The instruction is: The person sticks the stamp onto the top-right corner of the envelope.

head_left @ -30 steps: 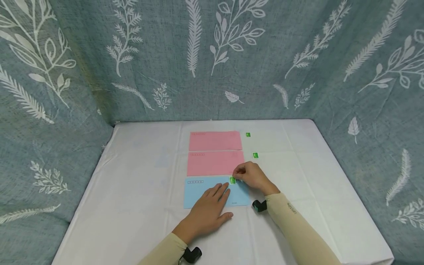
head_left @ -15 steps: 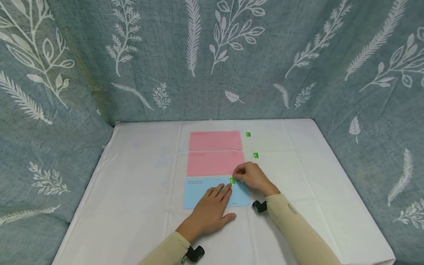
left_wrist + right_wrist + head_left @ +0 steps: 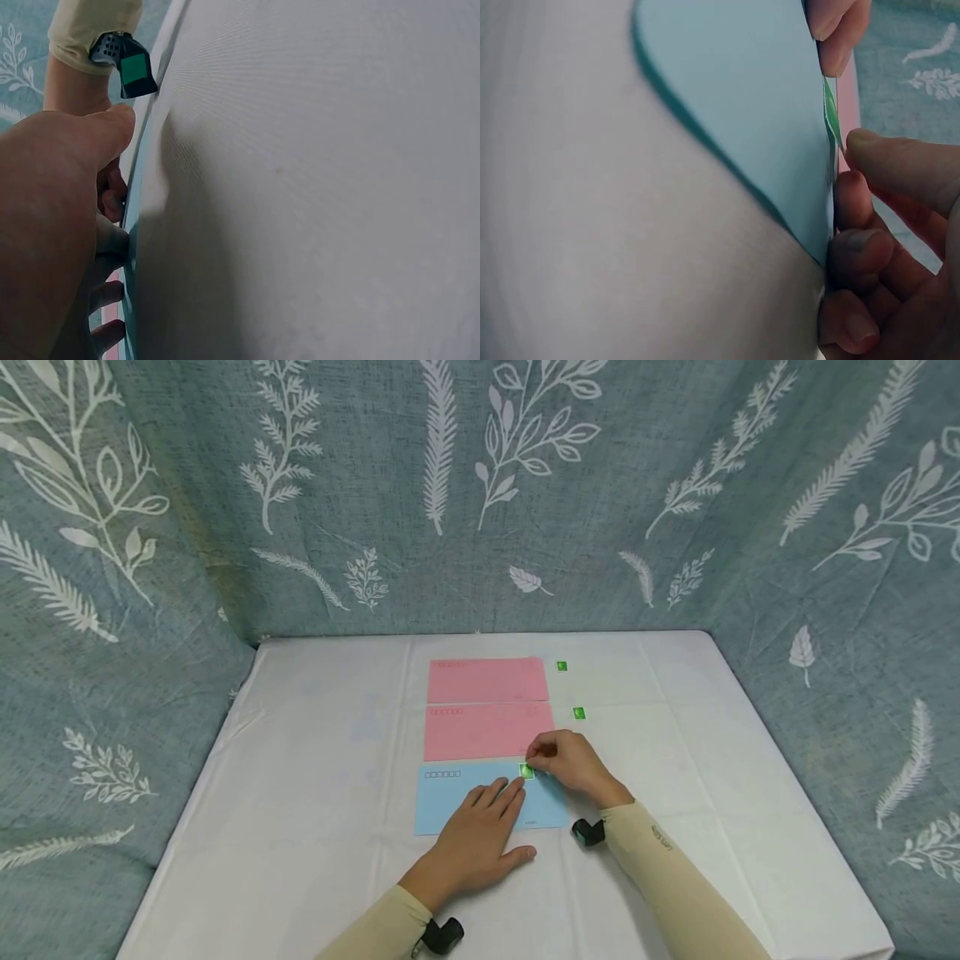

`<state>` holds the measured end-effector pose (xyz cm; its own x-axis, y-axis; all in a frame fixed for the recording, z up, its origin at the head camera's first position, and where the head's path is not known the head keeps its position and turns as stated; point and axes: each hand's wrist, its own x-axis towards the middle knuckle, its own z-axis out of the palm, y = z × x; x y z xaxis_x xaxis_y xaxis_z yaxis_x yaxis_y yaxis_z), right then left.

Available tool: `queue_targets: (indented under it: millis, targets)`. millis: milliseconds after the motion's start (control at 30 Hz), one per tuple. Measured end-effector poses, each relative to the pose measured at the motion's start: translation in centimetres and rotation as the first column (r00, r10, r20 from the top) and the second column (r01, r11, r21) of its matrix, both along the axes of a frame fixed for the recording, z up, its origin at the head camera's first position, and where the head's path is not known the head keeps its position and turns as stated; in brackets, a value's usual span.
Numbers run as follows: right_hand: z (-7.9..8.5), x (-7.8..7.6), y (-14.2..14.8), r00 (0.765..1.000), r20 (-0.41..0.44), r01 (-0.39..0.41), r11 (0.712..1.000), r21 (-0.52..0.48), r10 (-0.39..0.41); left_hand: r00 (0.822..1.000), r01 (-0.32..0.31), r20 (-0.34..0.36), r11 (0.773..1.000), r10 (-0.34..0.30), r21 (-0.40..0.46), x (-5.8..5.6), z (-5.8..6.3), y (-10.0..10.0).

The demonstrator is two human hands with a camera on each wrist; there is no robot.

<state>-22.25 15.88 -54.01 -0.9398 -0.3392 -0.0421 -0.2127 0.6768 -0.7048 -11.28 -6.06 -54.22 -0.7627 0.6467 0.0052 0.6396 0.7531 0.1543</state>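
Observation:
A blue envelope (image 3: 438, 797) lies flat nearest the person, with a green stamp (image 3: 527, 771) at its upper right corner. My left hand (image 3: 474, 843) rests on the envelope with fairly straight fingers, fingertips beside the stamp's lower edge and thumb spread to the right. From the right, my right hand (image 3: 576, 767) pinches the stamp's edge between thumb and index finger. In the right wrist view that side of the green stamp (image 3: 831, 109) tilts up off the envelope, while the other fingers curl beneath the thumb. The left wrist view shows mostly the back of the left hand (image 3: 56, 202).
Two pink envelopes, a nearer one (image 3: 483, 733) and a farther one (image 3: 483, 682), lie above the blue one. To their right are two more green stamps, one nearer (image 3: 578, 713) and one farther (image 3: 562, 667). Patterned curtains (image 3: 480, 568) enclose the white-covered table (image 3: 315, 793).
My left hand has shifted slightly right, bringing its fingertips closer to the stamp. The right hand keeps its pinch on the stamp at nearly the same spot.

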Motion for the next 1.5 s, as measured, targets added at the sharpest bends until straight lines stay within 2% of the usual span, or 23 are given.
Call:
queue_targets:
  millis: [133,333,500,700,900,1033,1500]
  targets:
    - [-0.2,0.01,-0.04,1.0,0.006,-0.004,1.0,0.012,0.003,1.0,-0.002,0.013,1.0,0.002,-0.01,-0.17,-0.28,-0.02]
    - [-0.31,0.18,0.1,0.999,0.031,-0.013,1.0,-0.001,0.013,1.0,0.004,-0.01,1.0,-0.004,-0.005,-0.13,-0.52,-0.04]
    - [-0.31,0.52,0.24,1.0,0.015,-0.026,1.0,-0.009,0.026,1.0,0.011,0.011,1.0,-0.011,0.02,0.11,-0.65,-0.12]
    - [0.05,0.86,-0.18,0.999,-0.003,-0.049,0.998,0.027,0.049,0.999,-0.004,0.035,1.0,0.003,0.022,0.51,-0.61,-0.38]
    - [0.32,0.48,-0.13,1.0,-0.012,-0.026,0.999,0.028,0.026,1.0,0.011,0.01,0.999,-0.011,0.043,0.29,-0.26,-0.43]
    - [0.24,0.34,-0.1,1.0,0.003,-0.021,0.999,0.025,0.021,1.0,0.013,0.021,0.999,-0.014,0.038,0.14,-0.19,-0.45]
    - [-0.27,-0.09,0.08,1.0,0.014,-0.012,1.0,0.013,0.012,1.0,0.024,0.004,0.998,-0.024,0.051,-0.1,-0.45,-0.69]
